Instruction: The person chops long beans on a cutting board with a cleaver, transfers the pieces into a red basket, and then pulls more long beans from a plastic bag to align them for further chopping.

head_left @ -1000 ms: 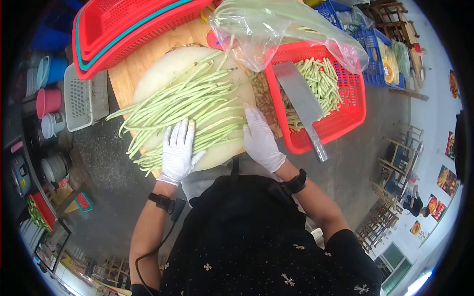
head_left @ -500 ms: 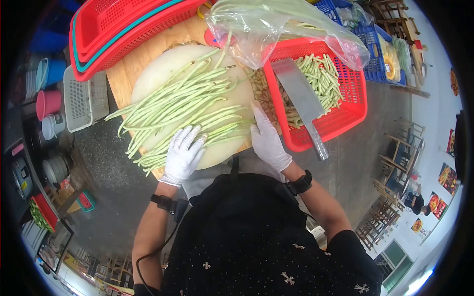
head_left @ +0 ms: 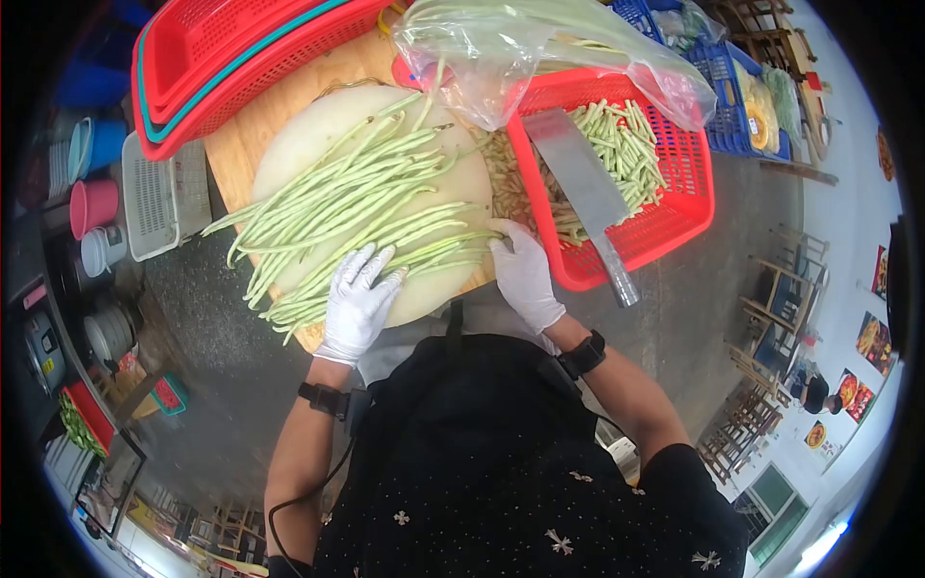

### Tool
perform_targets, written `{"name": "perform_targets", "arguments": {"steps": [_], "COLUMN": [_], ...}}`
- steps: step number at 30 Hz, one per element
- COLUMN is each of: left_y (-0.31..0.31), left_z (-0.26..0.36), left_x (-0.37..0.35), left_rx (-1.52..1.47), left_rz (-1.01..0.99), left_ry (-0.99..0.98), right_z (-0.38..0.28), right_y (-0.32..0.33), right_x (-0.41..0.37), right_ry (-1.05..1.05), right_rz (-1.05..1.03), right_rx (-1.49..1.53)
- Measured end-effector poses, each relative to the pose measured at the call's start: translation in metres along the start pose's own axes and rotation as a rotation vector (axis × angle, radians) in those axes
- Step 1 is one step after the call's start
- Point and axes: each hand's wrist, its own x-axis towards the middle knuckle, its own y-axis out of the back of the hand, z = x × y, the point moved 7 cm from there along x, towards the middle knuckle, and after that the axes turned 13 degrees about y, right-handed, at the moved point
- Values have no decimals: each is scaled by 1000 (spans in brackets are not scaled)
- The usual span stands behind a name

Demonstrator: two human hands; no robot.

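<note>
Long green beans (head_left: 337,207) lie in a loose bunch across a round pale cutting board (head_left: 289,144). My left hand (head_left: 356,299), in a white glove, rests on the lower beans with its fingers apart. At the board's right edge, my gloved right hand (head_left: 522,275) touches the bean ends, its fingers bent together; what they may hold is too small to tell. A cleaver (head_left: 578,173) lies across a red basket (head_left: 689,193) of cut bean pieces (head_left: 621,149), its handle over the near rim.
A clear plastic bag (head_left: 482,67) of long beans lies behind the board. Stacked red and teal baskets (head_left: 241,82) stand at the upper left of the wooden table (head_left: 226,159). Left of it are a white crate (head_left: 149,207) and buckets; blue crates (head_left: 723,96) stand at the upper right.
My right hand has drawn its fingers in toward the bean ends at the board's edge. My left hand has barely moved on the beans.
</note>
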Motion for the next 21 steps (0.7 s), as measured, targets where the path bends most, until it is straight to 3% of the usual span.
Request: {"name": "perform_targets", "arguments": {"steps": [9, 18, 21], "left_y": [2, -4, -4], "left_z": [4, 0, -1], "left_x": [1, 2, 2], "left_rx": [-66, -92, -113], "left_rz": [67, 69, 59], "left_ry": [37, 55, 57], "right_z": [-15, -39, -31], "right_y": [6, -5, -17], "right_x": [2, 19, 21], "right_ry": [165, 404, 402], "right_rz": [140, 102, -47], "right_rx": [-41, -159, -178]}}
